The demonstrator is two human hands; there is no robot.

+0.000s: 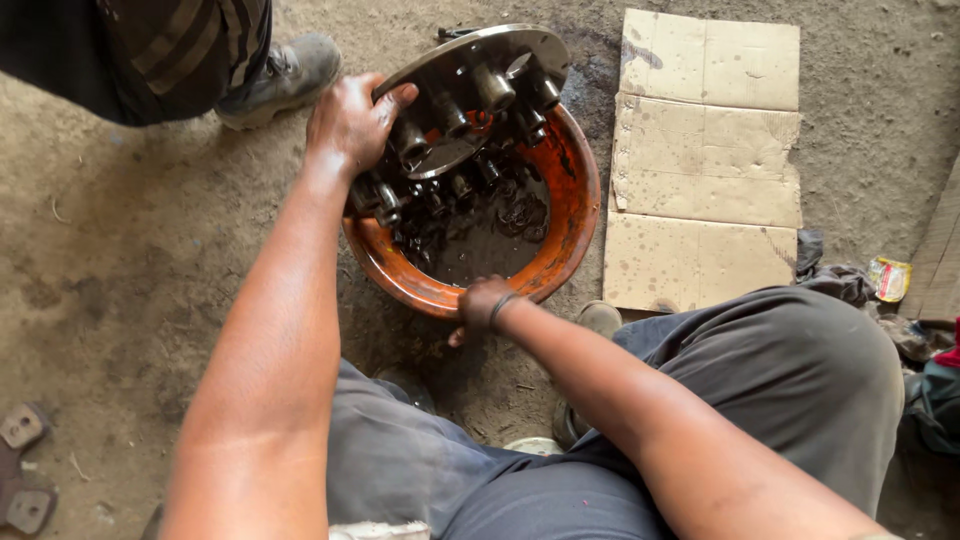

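Down on the dirt floor [150, 250] sits a round orange basin [575, 200], its bottom dark with oily liquid and small metal rings. Tilted up out of it is a heavy metal hub plate [500, 50], a grey disc studded with a ring of thick bolts, its lower edge resting in the basin and its upper edge raised toward the far side. The left hand [350, 120] grips the rim of this plate on the near left, fingers [395, 97] clenched over the edge and thumb underneath, holding it at a slant. The right hand [483, 303] is at the near rim of the basin, wrist bent downward with a dark band around it; its fingers curl over the basin's outer edge, though how tightly they hold cannot be told since they are mostly hidden from view. Both forearms are bare, and the person's knees in grey trousers [800, 380] frame the bottom of the view. Just right of the basin lie flattened pieces of stained cardboard [705, 160]. At the top left stands another person's boot [285, 75] with a striped trouser leg above it, near the plate but apart from it
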